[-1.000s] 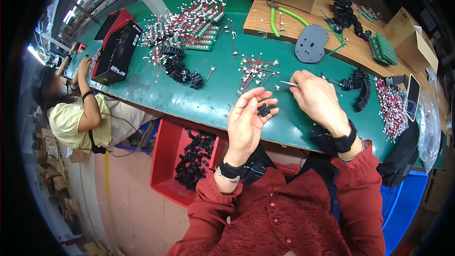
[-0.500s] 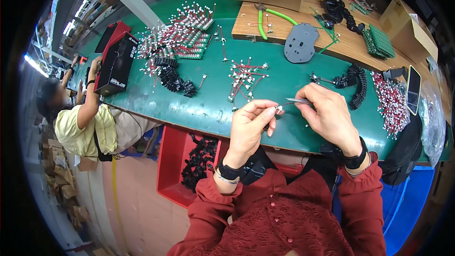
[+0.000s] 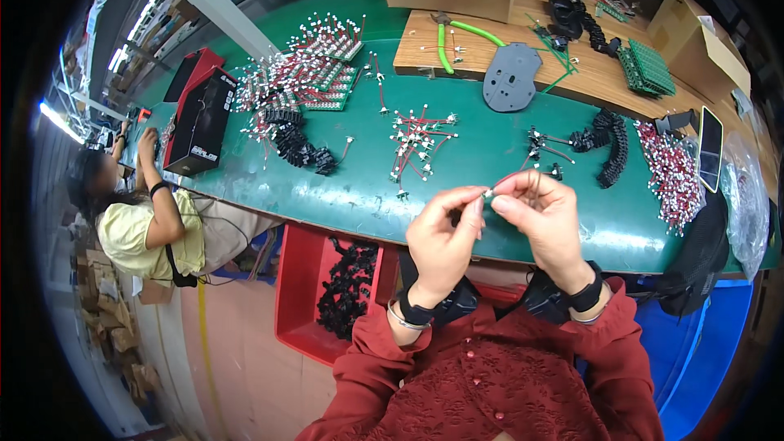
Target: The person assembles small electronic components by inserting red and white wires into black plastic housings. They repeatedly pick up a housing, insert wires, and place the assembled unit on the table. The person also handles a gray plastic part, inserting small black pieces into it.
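Observation:
Over the near edge of the green table, my left hand (image 3: 445, 237) and my right hand (image 3: 545, 216) meet fingertip to fingertip. Pinched between them is a small wired connector (image 3: 488, 194), white with a thin red wire that runs up along my right fingers. Its finer detail is too small to tell. No tweezers show in my right hand now. Just beyond my hands lies a loose heap of red-wired white connectors (image 3: 420, 143). To its right are small black parts with wires (image 3: 536, 145) and a curved strip of black parts (image 3: 611, 147).
Green circuit boards with wired connectors (image 3: 322, 73) are piled at the far left, near a black box (image 3: 200, 126). Green-handled pliers (image 3: 445, 45) and a grey plate (image 3: 512, 77) lie behind. A red bin (image 3: 298, 290) holds black parts. Another person (image 3: 139, 212) works at left.
The tweezers have gone from view at my right fingertips. My right hand has come left and down to pinch beside my left. More small wired black parts now show on the table at right.

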Demonstrator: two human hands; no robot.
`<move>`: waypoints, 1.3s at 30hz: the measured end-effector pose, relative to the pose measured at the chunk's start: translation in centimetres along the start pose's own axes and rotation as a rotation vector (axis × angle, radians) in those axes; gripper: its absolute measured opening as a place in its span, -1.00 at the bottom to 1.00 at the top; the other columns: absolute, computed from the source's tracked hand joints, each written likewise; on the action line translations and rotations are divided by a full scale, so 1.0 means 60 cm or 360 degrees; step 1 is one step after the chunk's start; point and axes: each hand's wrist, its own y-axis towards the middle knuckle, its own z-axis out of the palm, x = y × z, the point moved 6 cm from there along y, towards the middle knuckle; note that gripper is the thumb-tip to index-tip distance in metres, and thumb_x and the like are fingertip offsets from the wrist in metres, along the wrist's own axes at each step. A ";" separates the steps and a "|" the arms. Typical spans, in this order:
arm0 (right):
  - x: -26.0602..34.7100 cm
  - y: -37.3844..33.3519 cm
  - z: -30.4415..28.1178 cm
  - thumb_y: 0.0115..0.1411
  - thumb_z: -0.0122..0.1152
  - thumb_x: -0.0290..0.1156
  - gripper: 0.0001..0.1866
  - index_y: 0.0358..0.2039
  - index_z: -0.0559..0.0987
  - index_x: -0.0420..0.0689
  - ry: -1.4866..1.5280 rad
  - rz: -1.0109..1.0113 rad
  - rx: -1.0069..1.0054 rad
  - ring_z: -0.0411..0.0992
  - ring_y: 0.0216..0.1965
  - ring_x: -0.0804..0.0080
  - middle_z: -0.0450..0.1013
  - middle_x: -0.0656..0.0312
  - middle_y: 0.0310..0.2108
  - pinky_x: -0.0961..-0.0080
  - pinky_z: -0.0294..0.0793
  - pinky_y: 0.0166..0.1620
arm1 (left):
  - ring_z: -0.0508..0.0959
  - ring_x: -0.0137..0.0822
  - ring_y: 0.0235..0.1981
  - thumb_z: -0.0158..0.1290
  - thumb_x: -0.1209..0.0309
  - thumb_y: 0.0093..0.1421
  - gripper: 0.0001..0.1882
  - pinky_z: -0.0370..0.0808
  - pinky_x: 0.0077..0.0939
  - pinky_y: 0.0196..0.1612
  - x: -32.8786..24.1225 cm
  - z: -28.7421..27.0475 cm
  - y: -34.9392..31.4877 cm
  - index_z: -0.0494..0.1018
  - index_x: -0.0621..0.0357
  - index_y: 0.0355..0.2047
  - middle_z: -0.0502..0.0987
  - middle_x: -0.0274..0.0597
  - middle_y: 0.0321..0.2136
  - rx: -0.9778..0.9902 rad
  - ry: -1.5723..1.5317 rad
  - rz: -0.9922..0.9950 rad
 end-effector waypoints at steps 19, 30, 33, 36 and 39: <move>0.008 0.021 -0.064 0.01 0.18 -0.66 -0.92 -0.42 0.55 -0.30 -0.0079 -0.0202 -0.0092 0.27 -0.64 0.72 0.46 0.26 -0.50 0.80 0.20 -0.62 | 0.38 -0.28 -0.03 -0.17 0.69 0.12 -0.62 0.31 -0.45 0.07 0.035 0.022 -0.001 0.25 0.34 -0.02 0.35 -0.05 -0.07 0.0249 -0.1094 -0.1011; 0.015 0.013 -0.060 0.01 0.20 -0.64 -0.92 -0.42 0.56 -0.32 -0.0149 -0.0246 0.0033 0.29 -0.63 0.69 0.47 0.23 -0.49 0.78 0.25 -0.59 | 0.50 -0.27 -0.16 0.02 0.72 0.05 -0.50 0.47 -0.54 -0.09 0.041 0.031 0.005 0.21 0.31 0.03 0.43 -0.02 -0.15 0.0369 -0.0517 -0.0547; 0.014 0.014 -0.059 -0.05 0.24 -0.65 -0.91 -0.45 0.58 -0.29 -0.0350 -0.0402 0.0099 0.30 -0.55 0.70 0.47 0.22 -0.47 0.78 0.21 -0.55 | 0.51 -0.33 -0.19 0.04 0.75 0.02 -0.49 0.49 -0.57 -0.15 0.038 0.031 0.000 0.23 0.32 0.02 0.46 -0.02 -0.19 0.0386 -0.0395 -0.0386; 0.019 0.014 -0.053 -0.10 0.26 -0.67 -0.86 -0.45 0.61 -0.24 -0.0526 -0.0550 0.0134 0.29 -0.54 0.71 0.46 0.24 -0.47 0.77 0.18 -0.55 | 0.51 -0.36 -0.20 0.02 0.73 0.05 -0.57 0.47 -0.58 -0.15 0.039 0.030 -0.004 0.29 0.32 -0.03 0.46 -0.05 -0.18 0.0380 -0.0244 -0.0313; 0.025 0.010 -0.051 -0.10 0.26 -0.66 -0.87 -0.45 0.60 -0.24 -0.0651 -0.0693 0.0144 0.29 -0.55 0.71 0.46 0.25 -0.46 0.77 0.18 -0.56 | 0.51 -0.37 -0.21 -0.01 0.70 0.09 -0.63 0.46 -0.59 -0.14 0.051 0.023 0.003 0.31 0.33 -0.05 0.46 -0.05 -0.16 0.0350 -0.0174 -0.0412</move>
